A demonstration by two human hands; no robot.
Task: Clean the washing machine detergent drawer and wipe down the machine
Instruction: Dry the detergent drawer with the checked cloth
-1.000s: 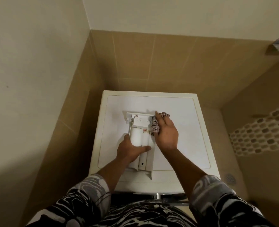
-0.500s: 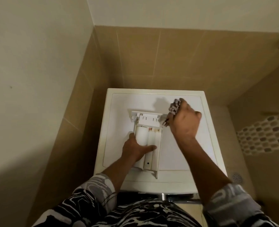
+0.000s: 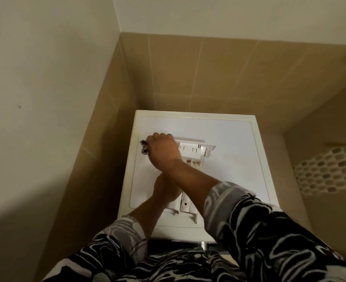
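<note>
right hand (image 3: 164,151) grips a cloth (image 3: 145,147) at centre left and should wipe the machine top (image 3: 233,151) in flat, firm strokes while the left hand (image 3: 165,189), grip unclear, steadies the drawer (image 3: 196,148) mid-frame.

Machine top (image 3: 229,143): smooth white panel, faint sheen.
Detergent drawer (image 3: 196,148): hard white moulded plastic, slightly glossy.
Cloth (image 3: 144,149): soft patterned fabric, crumpled.
Wall tiles (image 3: 208,74): tan, smooth, satin glaze.
Upper wall (image 3: 46,68): pale matt paint.
Sleeves (image 3: 269,231): printed cloth, matt.
</note>
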